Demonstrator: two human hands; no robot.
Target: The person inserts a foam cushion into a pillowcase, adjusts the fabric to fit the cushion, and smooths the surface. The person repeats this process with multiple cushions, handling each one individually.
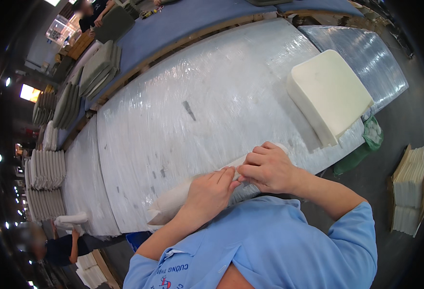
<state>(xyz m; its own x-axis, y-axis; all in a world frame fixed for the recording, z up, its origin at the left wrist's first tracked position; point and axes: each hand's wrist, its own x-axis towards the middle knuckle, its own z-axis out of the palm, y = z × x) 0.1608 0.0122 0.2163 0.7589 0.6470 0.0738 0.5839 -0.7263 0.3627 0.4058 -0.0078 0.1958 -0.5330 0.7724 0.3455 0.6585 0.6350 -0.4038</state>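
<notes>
A long off-white fabric-covered cushion (170, 202) stands on edge against my body at the near edge of the table. Both hands meet on its upper side. My left hand (211, 190) is closed, with its fingertips pinching the fabric near the cushion's middle. Right beside it, my right hand (269, 168) is also closed, thumb and fingers gripping the same edge. The fingers cover whatever detail of the edge lies between them. Past my right hand, the cushion's far end is mostly hidden.
The worktable (212, 96) is wrapped in clear plastic film. A cream foam block (330, 91) lies at its right end, above a green bag (366, 144). Stacked cushions (46, 168) stand at left, white sheets (409, 183) at right. Co-workers are at far left and upper left.
</notes>
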